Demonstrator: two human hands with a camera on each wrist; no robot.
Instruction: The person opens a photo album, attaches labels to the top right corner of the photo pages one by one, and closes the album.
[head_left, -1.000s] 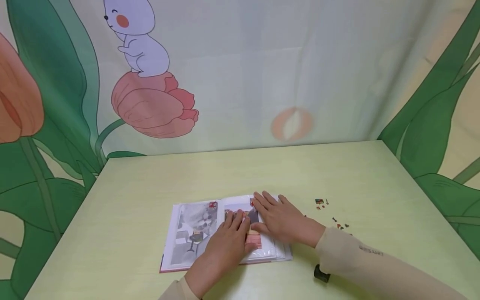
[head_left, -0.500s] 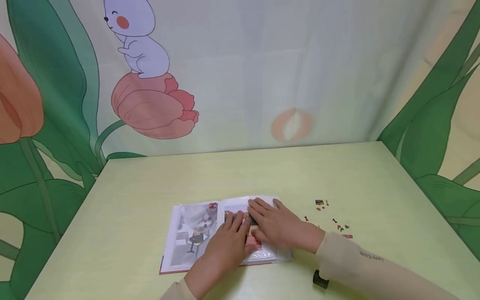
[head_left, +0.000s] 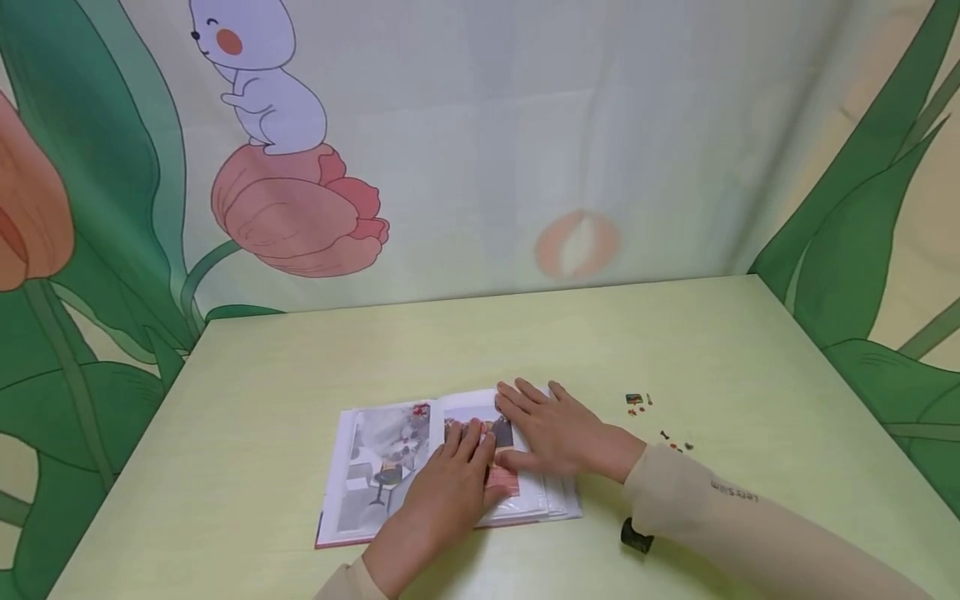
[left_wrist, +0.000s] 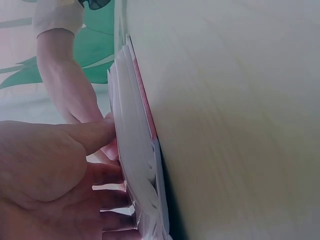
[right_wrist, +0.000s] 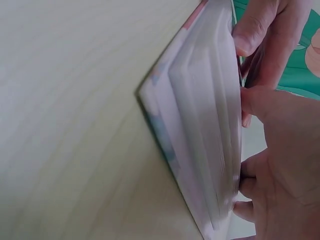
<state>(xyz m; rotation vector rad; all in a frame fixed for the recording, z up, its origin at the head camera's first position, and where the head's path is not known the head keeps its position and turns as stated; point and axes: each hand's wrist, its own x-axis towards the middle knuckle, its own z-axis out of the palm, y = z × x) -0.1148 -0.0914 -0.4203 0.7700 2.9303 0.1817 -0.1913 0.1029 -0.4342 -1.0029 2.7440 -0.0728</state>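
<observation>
A photo album [head_left: 352, 500] lies open on the table, with a grey picture on its left page and a colour picture with a pink lower part on its right page. My left hand [head_left: 447, 485] rests with extended fingers across the middle of the album, its fingertips on the colour picture. Just to its right, my right hand [head_left: 558, 432] lies spread on the right page, thumb toward the left hand. Both wrist views show the fingers flat on the top page, over a thick stack of album pages [right_wrist: 205, 105]. The hands cover part of the colour picture.
Small stickers or cut-outs [head_left: 634, 400] lie on the table right of the album, with several more [head_left: 667, 437] nearer the right sleeve. A small black object [head_left: 636, 536] sits below the right forearm. A printed curtain [head_left: 465, 150] hangs behind the table [head_left: 270, 367].
My right hand slid left and slightly down, then back up and right, its fingers spread again. The left hand stays in place on the page. The head view has shifted a little.
</observation>
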